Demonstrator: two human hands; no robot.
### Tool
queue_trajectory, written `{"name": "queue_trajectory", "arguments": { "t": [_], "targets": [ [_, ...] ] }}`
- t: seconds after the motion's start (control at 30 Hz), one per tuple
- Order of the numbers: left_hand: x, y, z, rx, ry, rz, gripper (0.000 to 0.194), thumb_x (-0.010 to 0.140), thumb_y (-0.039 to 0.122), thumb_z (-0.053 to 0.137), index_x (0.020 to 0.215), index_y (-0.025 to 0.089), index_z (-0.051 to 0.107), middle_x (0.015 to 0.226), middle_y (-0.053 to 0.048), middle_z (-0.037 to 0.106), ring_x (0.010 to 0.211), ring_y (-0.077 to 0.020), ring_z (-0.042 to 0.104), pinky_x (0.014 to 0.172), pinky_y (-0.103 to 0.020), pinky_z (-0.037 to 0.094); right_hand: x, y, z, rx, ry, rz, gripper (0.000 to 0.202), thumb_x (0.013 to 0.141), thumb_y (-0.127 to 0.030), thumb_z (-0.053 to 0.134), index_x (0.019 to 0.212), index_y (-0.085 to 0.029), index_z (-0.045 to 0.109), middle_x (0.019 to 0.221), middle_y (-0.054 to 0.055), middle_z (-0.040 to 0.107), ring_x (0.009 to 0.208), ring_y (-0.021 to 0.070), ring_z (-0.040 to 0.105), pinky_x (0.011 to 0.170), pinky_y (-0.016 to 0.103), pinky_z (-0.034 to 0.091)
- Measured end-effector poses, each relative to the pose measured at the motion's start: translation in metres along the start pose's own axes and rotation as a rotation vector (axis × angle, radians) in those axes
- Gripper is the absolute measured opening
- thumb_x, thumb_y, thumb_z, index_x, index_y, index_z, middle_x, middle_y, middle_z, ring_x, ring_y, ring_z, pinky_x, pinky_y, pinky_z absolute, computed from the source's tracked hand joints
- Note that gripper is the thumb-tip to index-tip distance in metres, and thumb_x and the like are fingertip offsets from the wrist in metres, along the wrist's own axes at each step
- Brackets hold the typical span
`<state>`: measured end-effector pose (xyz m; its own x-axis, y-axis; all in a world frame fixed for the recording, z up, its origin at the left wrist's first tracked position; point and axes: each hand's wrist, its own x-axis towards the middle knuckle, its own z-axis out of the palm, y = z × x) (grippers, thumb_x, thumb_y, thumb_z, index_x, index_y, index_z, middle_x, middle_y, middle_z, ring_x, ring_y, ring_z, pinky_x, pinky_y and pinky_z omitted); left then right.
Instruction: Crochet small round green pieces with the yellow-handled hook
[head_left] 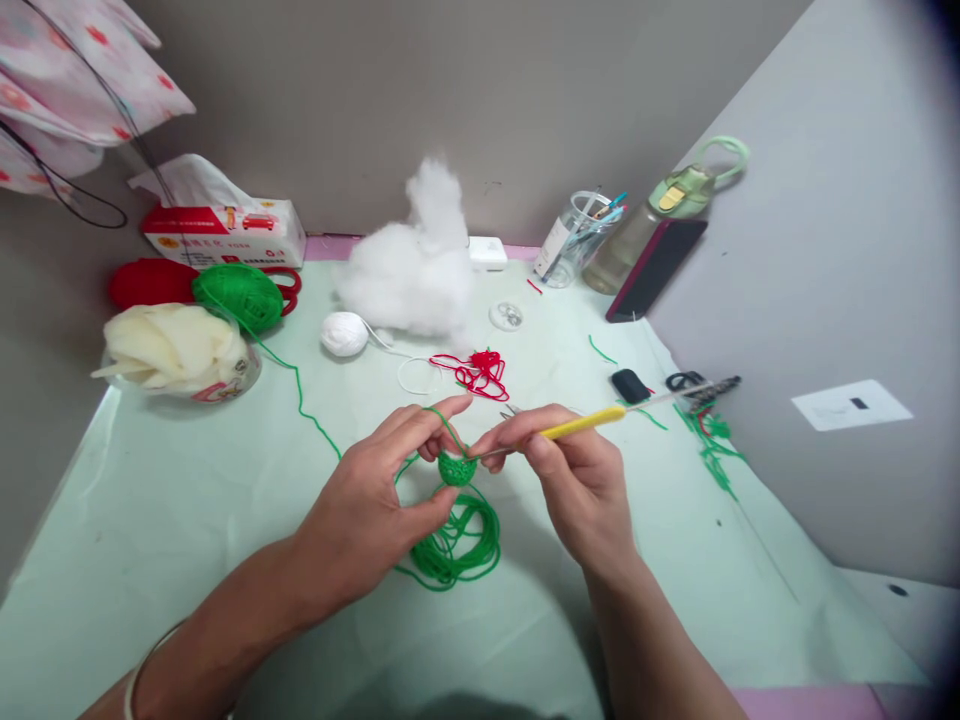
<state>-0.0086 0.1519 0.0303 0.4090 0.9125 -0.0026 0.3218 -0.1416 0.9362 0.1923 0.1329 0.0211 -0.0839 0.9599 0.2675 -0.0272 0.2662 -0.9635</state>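
Note:
Between the fingers of my left hand (375, 490) is a small green crocheted piece (457, 470), cup-shaped, with something white showing at its top. Green yarn (448, 428) runs from the raised left index finger down to the piece. My right hand (577, 475) grips a yellow-handled crochet hook (581, 424), whose metal tip meets the edge of the crocheted piece. Exactly how the tip sits in the stitches is too small to tell. Below both hands, a loose coil of green yarn (480, 565) lies on the table, partly behind my left thumb.
White stuffing (409, 275), a white yarn ball (344, 334) and tangled red yarn (486, 375) lie ahead. To the left are a tissue pack (225, 235), a green yarn ball (238, 296) and a tub (180, 350). A pen cup (574, 240), bottle (637, 230) and phone (656, 272) stand back right.

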Motion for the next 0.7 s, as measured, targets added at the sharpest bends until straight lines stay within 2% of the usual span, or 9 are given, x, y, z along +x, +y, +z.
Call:
{"name": "queue_trajectory", "arguments": {
  "t": [0.2, 0.3, 0.4, 0.53, 0.63, 0.7],
  "targets": [
    [0.002, -0.004, -0.001, 0.040, -0.032, -0.026, 0.060, 0.082, 0.016, 0.064, 0.140, 0.030, 0.063, 0.104, 0.001, 0.068, 0.094, -0.0182, 0.062, 0.093, -0.034, 0.051, -0.002, -0.002, -0.003, -0.304, -0.129, -0.158, 0.019, 0.106, -0.021, 0.054, 0.108, -0.025, 0.073, 0.097, 0.004, 0.078, 0.090, 0.0181, 0.073, 0.081, 0.035, 0.060],
    [0.002, -0.003, -0.001, -0.040, -0.017, -0.103, 0.058, 0.082, 0.019, 0.069, 0.139, 0.030, 0.063, 0.102, 0.000, 0.068, 0.094, -0.0196, 0.062, 0.095, -0.036, 0.050, -0.002, 0.003, 0.000, -0.430, -0.148, -0.370, 0.022, 0.104, -0.015, 0.054, 0.114, -0.024, 0.070, 0.100, 0.008, 0.080, 0.091, 0.0211, 0.074, 0.079, 0.039, 0.061],
    [0.000, 0.000, 0.003, -0.219, 0.047, -0.196, 0.064, 0.082, 0.025, 0.075, 0.144, 0.029, 0.060, 0.097, 0.001, 0.067, 0.097, -0.0205, 0.062, 0.097, -0.037, 0.050, -0.004, 0.004, 0.005, -0.630, -0.074, -0.589, 0.029, 0.101, -0.012, 0.058, 0.125, -0.024, 0.068, 0.107, 0.012, 0.080, 0.093, 0.0236, 0.076, 0.074, 0.039, 0.063],
    [-0.006, 0.004, 0.014, -0.510, 0.108, -0.247, 0.063, 0.082, 0.030, 0.083, 0.142, 0.031, 0.063, 0.099, 0.002, 0.065, 0.098, -0.0182, 0.061, 0.096, -0.032, 0.050, -0.014, 0.003, 0.010, -0.813, 0.043, -0.643, 0.046, 0.092, -0.005, 0.068, 0.130, -0.032, 0.070, 0.101, 0.006, 0.080, 0.092, 0.0235, 0.076, 0.077, 0.037, 0.064],
    [-0.007, 0.005, 0.021, -0.849, 0.041, -0.360, 0.063, 0.081, 0.033, 0.087, 0.141, 0.034, 0.065, 0.105, 0.001, 0.066, 0.101, -0.0166, 0.062, 0.092, -0.027, 0.050, -0.019, 0.003, 0.011, -0.788, 0.093, -0.664, 0.053, 0.089, -0.004, 0.072, 0.134, -0.033, 0.070, 0.099, 0.006, 0.079, 0.090, 0.0237, 0.076, 0.076, 0.037, 0.065],
    [-0.007, 0.005, 0.023, -1.013, -0.031, -0.427, 0.065, 0.080, 0.035, 0.088, 0.141, 0.032, 0.066, 0.106, 0.000, 0.067, 0.102, -0.0171, 0.062, 0.092, -0.027, 0.049, -0.018, 0.004, 0.011, -0.692, 0.095, -0.660, 0.049, 0.092, -0.008, 0.071, 0.135, -0.031, 0.071, 0.102, 0.007, 0.079, 0.091, 0.0238, 0.075, 0.075, 0.038, 0.065]
  ]
}}
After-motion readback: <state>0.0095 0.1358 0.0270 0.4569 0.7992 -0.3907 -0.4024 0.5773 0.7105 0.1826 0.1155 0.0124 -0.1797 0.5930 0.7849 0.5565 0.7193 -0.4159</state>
